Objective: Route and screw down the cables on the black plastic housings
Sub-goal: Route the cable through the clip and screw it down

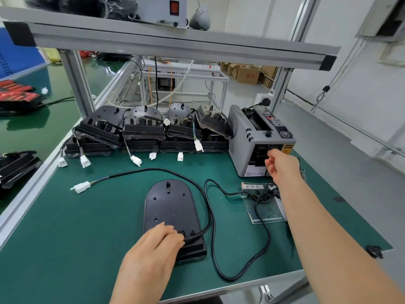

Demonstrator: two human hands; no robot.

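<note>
Our left hand (153,249) curls its fingers onto the cable (153,168), pinning it at the near end of the black housing (168,205) mid-mat. Our right hand (282,163) is at the tape dispenser (247,137) outlet, fingers half-curled; we can't tell if it pinches tape. We judge this unit early: cable loosely looped, no screw visible. Wired housings (142,130) are stacked behind.

Left hand (156,243) curled, right hand (282,163) outstretched
</note>
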